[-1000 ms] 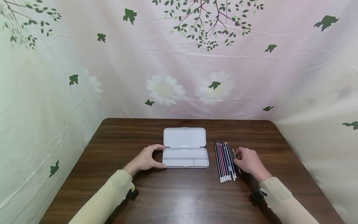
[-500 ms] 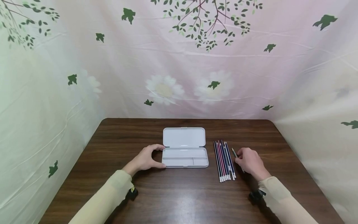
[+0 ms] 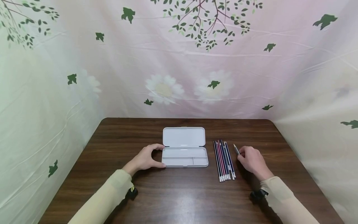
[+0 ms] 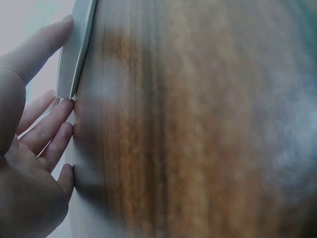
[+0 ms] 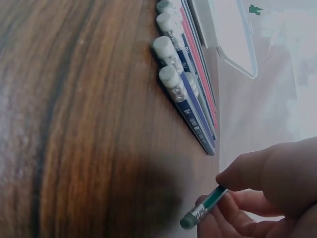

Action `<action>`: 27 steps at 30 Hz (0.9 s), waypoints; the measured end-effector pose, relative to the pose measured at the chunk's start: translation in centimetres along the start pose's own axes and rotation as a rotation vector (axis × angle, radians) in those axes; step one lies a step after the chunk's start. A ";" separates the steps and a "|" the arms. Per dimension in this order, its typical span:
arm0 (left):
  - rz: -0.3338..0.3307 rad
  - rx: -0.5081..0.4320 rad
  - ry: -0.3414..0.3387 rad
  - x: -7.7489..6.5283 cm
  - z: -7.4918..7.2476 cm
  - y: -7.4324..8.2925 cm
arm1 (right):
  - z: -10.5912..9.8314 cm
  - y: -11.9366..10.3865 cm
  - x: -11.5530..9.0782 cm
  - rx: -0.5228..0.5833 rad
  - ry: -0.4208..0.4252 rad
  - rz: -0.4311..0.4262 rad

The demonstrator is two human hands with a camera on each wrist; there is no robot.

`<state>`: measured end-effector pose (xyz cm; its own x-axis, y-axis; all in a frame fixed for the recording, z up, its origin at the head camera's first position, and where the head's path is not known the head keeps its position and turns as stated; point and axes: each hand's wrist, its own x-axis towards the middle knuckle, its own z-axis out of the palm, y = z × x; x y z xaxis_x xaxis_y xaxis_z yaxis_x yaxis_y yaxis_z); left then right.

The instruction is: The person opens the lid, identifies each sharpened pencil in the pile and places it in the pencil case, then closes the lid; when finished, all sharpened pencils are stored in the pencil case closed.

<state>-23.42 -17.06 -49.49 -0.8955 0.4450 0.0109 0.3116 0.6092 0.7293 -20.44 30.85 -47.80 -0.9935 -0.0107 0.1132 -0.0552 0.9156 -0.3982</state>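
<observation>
A white pencil case (image 3: 185, 162) lies with its lid open in the head view. My left hand (image 3: 145, 158) holds its left end, thumb at the near corner and fingers at the far one. The left wrist view shows that thumb against the case wall (image 4: 74, 59). My right hand (image 3: 252, 160) pinches a short green pencil (image 5: 213, 199) with a dark eraser between thumb and fingers. Its sharpened tip pokes out up and left of the fingers in the head view. Left of this hand lies a row of pencils (image 3: 224, 160), dark blue, black and red, with white erasers.
The brown wooden table (image 3: 179, 193) carries everything. A patterned cloth (image 3: 184, 71) hangs behind it and along both sides. The case's raised lid (image 3: 183, 137) lies back behind its tray, which has several compartments. The pencil row sits between the case and my right hand.
My right hand has shifted slightly right with the green pencil, and the pencil's eraser end is now out of sight under the hand in the head view. The left hand stays on the case.
</observation>
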 end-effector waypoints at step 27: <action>-0.001 -0.005 -0.004 0.0 0.1 -0.4 | 0.6 -4.6 0.3 0.126 0.087 -0.280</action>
<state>-23.55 -17.24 -49.81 -0.8944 0.4472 0.0079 0.3096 0.6063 0.7325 -20.55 26.39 -46.52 -0.9262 -0.2158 0.3091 -0.3423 0.8248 -0.4500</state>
